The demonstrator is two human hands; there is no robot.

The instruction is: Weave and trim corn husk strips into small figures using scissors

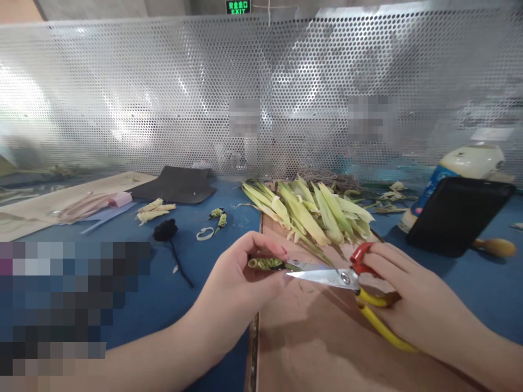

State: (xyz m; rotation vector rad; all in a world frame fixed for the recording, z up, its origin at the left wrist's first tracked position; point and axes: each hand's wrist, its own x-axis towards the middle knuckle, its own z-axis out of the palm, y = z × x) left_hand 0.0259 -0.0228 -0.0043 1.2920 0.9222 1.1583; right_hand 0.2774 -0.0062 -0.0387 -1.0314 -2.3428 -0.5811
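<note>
At the far left of the blue table (171, 305) lies a pale sheet of paper (36, 209) with a pinkish strip on it, and behind it a dark mat (175, 185). Nearer the middle sit a few small husk scraps (153, 211), a black tuft with a trailing cord (166, 231), and a tiny woven green piece (218, 216) beside a pale loop. The left hand (241, 283) comes in from the lower left, its fingers closed in a pinch on a small green woven bundle (265, 264), held just above the near edge of a brown board (310, 337). The blades of the scissors (327, 276) meet the bundle's right end, and whether they are shut on it cannot be told. At the board's far end rests a pile of yellow-green corn husks (310, 209), with tangled brown fibre behind it. The right hand (412, 296) has its fingers wrapped through the red and yellow handles, gripping the scissors over the board. Farther right a black phone (457, 215) leans against a white bottle (469, 166) with a blue label. A perforated metal screen (163, 92) backs the table
</note>
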